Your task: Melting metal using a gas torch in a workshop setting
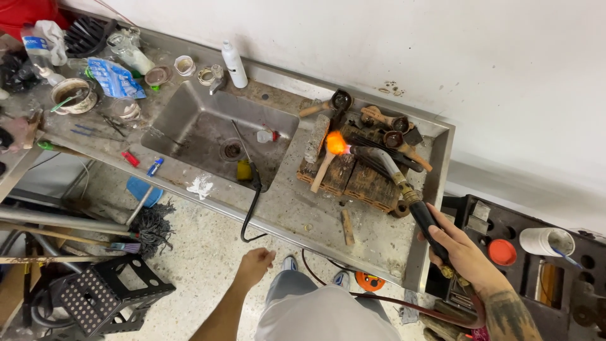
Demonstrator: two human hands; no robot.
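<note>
Now, head view | your right hand grips the torch, flame heating a glowing crucible on far-right bricks | left hand hangs loosely curled, holding nothing | metal orange-hot, heating seemingly well underway, pouring undone.

Workshop: steel bench with sink (grimy), firebricks, torch.
</note>
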